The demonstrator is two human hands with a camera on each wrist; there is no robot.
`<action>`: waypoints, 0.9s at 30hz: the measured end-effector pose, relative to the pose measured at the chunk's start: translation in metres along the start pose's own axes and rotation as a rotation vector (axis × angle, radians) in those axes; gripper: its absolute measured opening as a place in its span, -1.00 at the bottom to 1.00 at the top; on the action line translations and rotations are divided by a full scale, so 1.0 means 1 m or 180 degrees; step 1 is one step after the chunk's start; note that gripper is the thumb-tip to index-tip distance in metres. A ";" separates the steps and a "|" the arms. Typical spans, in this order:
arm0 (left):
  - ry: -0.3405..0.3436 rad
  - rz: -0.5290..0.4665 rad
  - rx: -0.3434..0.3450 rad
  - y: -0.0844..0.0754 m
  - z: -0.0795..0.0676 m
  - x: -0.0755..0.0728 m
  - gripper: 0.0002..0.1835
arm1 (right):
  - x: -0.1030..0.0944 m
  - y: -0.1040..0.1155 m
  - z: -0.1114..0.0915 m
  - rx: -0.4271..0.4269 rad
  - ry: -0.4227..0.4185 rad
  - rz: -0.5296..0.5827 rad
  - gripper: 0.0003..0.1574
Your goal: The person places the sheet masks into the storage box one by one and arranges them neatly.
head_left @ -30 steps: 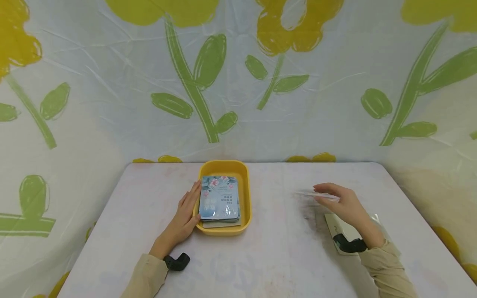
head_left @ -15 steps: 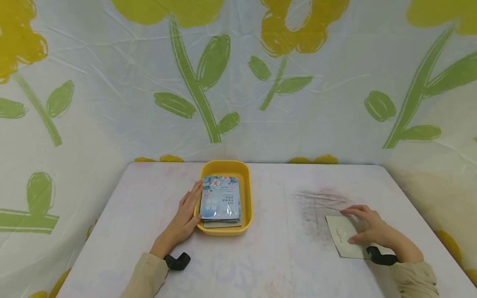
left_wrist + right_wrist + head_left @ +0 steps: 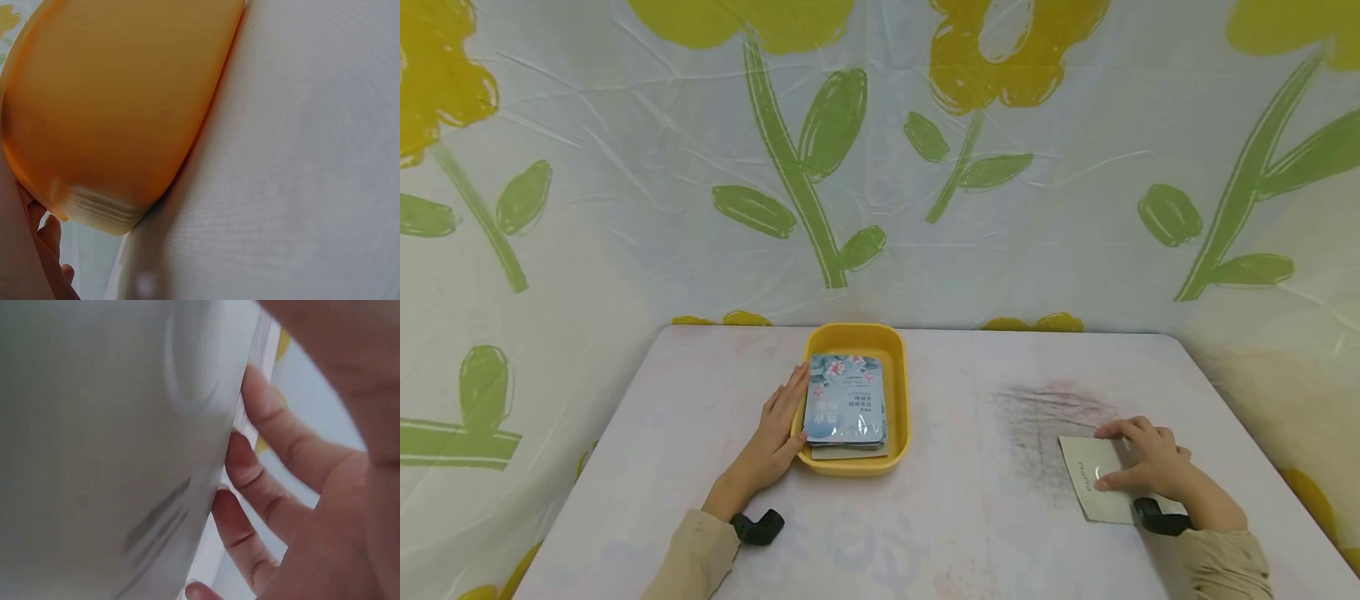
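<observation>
My left hand (image 3: 771,437) lies along the left side of a yellow plastic tray (image 3: 897,400), fingers stretched along its rim and thumb by the near corner. Inside the tray is a stack of flat sachets; the top sachet (image 3: 846,400) is blue with pink flowers and printed characters. My right hand (image 3: 1153,458) is over a pale beige sachet (image 3: 1093,479) with dark lettering, flat on the table. The index fingertip meets its far edge and the thumb rests over its face. In the right wrist view, several fingertips (image 3: 240,453) line that edge, lightly bent. The palm hides its right part.
The white table (image 3: 955,500) bears dark scribbled marks (image 3: 1037,417) just left of the beige sachet, and faint blue writing nearer me. A flower-printed cloth (image 3: 1060,233) hangs behind the table and along both sides. Black wrist cameras sit on both wrists.
My right hand has come down to the right and nearer me, from above the scribbled marks onto the beige sachet. The left hand and the tray have stayed in place.
</observation>
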State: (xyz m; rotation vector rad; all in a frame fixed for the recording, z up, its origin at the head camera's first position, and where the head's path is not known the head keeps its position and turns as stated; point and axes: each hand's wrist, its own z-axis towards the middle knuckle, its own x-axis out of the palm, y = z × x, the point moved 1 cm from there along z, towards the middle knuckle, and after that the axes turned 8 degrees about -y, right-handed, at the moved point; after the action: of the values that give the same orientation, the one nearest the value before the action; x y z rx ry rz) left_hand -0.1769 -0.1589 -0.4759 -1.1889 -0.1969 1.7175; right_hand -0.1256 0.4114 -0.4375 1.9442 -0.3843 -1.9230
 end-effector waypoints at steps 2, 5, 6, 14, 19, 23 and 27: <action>-0.0002 0.0010 0.0014 0.001 0.000 0.000 -0.15 | 0.000 0.000 0.001 0.0052 -0.0001 -0.0055 -0.13; -0.0014 0.0004 0.0047 0.001 0.000 0.001 -0.16 | 0.000 -0.001 0.001 0.0096 -0.0046 -0.0059 -0.11; -0.0016 0.0007 0.0056 0.001 0.000 0.001 -0.16 | -0.001 0.000 0.002 0.0092 -0.0058 -0.0044 -0.11; -0.0025 -0.0031 0.0042 -0.002 0.000 -0.001 -0.17 | -0.003 -0.001 0.001 -0.0155 -0.0070 0.0272 -0.27; -0.0014 -0.0014 0.0026 -0.001 0.000 -0.001 -0.18 | 0.000 -0.011 -0.003 -0.0644 -0.0255 0.0747 -0.51; -0.0006 -0.0005 0.0019 0.000 0.000 0.000 -0.18 | -0.001 -0.016 -0.005 -0.0823 -0.0168 0.1039 -0.71; -0.0011 -0.0006 0.0019 0.000 0.000 0.000 -0.17 | -0.003 -0.015 -0.005 -0.0721 -0.0058 0.1283 -0.80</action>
State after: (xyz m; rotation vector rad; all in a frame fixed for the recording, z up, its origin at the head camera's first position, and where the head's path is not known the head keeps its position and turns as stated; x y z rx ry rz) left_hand -0.1764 -0.1591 -0.4754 -1.1812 -0.1949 1.7174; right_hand -0.1215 0.4267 -0.4414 1.5665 -0.4965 -1.6453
